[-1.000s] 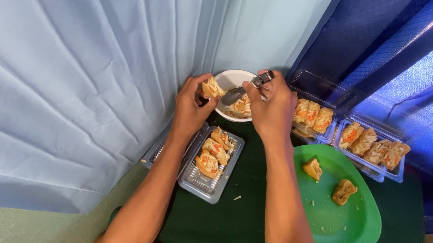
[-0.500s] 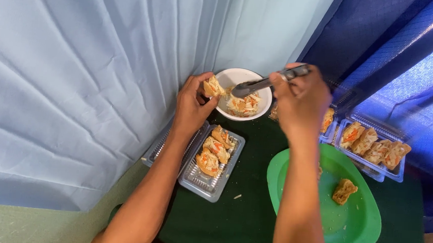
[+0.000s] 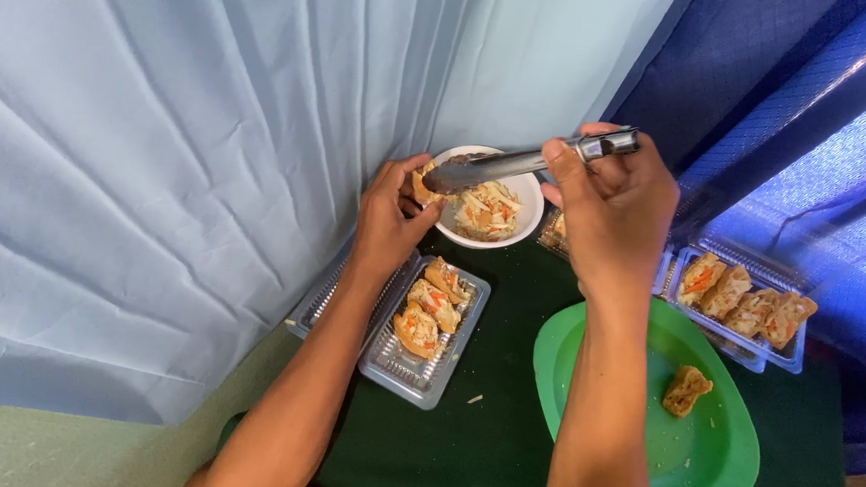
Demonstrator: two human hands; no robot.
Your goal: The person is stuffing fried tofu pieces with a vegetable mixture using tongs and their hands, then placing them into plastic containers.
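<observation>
**Q:** What is each hand doing?

**A:** Your left hand [image 3: 386, 219] pinches a fried pastry shell [image 3: 424, 185] at the rim of the white bowl [image 3: 528, 191]. Your right hand [image 3: 610, 209] has its grip pressed together around the metal tongs [image 3: 518, 163], whose tips sit at the shell's opening, above the shredded filling [image 3: 485, 212] in the bowl.

**Q:** How should you do the filling step well?

**A:** Keep the shell over the bowl so stray shreds drop back in (a few crumbs lie on the dark green surface [image 3: 481, 447]). Hold the opening tilted towards the tongs. Squeeze lightly; the shell looks brittle.

**Q:** Where are the other pieces?

**A:** Three filled pieces [image 3: 429, 306] lie in the clear tray [image 3: 415, 378] just below your left wrist. More filled pieces sit in the far tray [image 3: 745, 303] to your right. One unfilled piece [image 3: 687, 389] rests on the green plate [image 3: 640, 467], near your right forearm.
</observation>
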